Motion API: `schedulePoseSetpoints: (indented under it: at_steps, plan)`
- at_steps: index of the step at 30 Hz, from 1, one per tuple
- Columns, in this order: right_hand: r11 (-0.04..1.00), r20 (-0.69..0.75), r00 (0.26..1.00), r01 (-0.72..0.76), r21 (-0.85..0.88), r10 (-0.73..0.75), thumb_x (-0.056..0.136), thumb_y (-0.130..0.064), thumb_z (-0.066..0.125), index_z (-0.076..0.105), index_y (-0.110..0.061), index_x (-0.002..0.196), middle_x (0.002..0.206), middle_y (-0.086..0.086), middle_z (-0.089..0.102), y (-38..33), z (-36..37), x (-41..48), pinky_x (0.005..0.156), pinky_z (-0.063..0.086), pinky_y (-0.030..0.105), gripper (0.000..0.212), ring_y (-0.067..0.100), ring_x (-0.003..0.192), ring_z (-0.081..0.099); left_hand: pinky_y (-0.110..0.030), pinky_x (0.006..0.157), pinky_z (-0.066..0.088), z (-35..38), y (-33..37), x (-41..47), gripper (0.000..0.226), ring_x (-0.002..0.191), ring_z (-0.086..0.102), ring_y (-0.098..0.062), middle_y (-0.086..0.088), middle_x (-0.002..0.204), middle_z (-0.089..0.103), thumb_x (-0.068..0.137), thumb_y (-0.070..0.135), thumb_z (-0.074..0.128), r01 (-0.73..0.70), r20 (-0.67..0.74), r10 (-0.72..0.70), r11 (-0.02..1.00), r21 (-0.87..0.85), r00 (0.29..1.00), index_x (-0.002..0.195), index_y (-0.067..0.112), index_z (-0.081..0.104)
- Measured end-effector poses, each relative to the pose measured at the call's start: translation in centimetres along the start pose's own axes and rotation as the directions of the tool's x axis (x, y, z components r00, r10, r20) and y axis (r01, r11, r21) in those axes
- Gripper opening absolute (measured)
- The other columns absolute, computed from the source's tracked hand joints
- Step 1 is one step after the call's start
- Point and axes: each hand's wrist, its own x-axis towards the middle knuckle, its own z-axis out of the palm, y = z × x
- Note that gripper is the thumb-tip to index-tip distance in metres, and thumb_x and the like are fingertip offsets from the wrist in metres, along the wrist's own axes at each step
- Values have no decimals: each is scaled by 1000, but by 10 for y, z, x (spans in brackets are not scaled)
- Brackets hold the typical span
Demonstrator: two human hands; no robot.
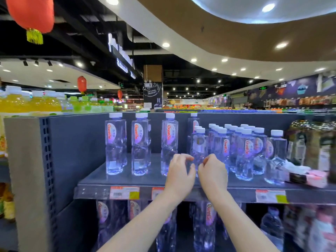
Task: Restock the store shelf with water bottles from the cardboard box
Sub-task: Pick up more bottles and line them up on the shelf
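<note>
The dark grey top shelf point(149, 179) carries clear water bottles with white caps and orange lettering. Three tall bottles point(115, 144) stand spaced apart on its left half. Several shorter bottles point(244, 153) are packed in rows on the right. My left hand point(179, 174) and my right hand point(213, 172) hover side by side over the shelf's front edge. Their fingers are curled and apart, and neither hand holds anything. A short bottle point(199, 144) stands just behind the two hands. The cardboard box is out of view.
More water bottles point(207, 226) fill the shelf below. Price tags point(124, 192) run along the front rail. Pink and white packets point(309, 176) and dark jars point(312, 144) sit at the right. Yellow drink bottles point(31, 103) line the left unit's top.
</note>
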Motion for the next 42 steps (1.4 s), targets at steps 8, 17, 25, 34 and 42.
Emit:
schedulePoseSetpoints:
  at_steps: [8, 17, 25, 34, 42]
  plan:
    - [989, 222, 969, 131, -72, -112, 102, -16, 45, 42, -12, 148, 121, 17, 66, 47, -9, 16, 77, 44, 37, 47, 36, 112, 62, -35, 99, 48, 45, 21, 24, 50, 120, 59, -25, -5, 130, 57, 94, 31, 75, 315, 18, -315, 949, -8, 949, 134, 14, 51]
    - [991, 372, 919, 107, 80, -130, 96, -19, 48, 47, -26, 146, 130, -1, 65, 52, -17, 27, 75, 43, 32, 51, 22, 105, 59, -32, 84, 45, 49, 21, 36, 66, 110, 59, -24, -6, 130, 61, 87, 46, 83, 447, 9, -447, 895, 11, 895, 134, 13, 50]
    - [978, 349, 932, 23, 208, -96, 96, -21, 51, 51, -24, 144, 135, -4, 65, 53, -21, 31, 91, 47, 35, 48, 22, 123, 59, -32, 86, 46, 44, 20, 35, 70, 111, 59, -22, -2, 125, 60, 78, 40, 92, 466, -6, -466, 885, 12, 885, 130, 16, 51]
    - [992, 464, 877, 93, 90, -124, 90, -25, 45, 26, -29, 160, 144, 0, 58, 47, -17, 30, 101, 47, 42, 72, 26, 127, 57, -37, 78, 57, 47, 23, 29, 60, 90, 66, -16, 1, 110, 67, 77, 37, 88, 451, -53, -448, 891, 52, 892, 123, 25, 52]
    - [963, 538, 834, -29, 269, -125, 94, -35, 47, 16, -23, 163, 161, 4, 40, 46, -13, 38, 106, 45, 43, 76, 26, 139, 47, -39, 85, 59, 40, 27, 27, 58, 104, 67, -24, -3, 121, 60, 85, 25, 83, 470, 29, -470, 882, -14, 882, 123, 17, 40]
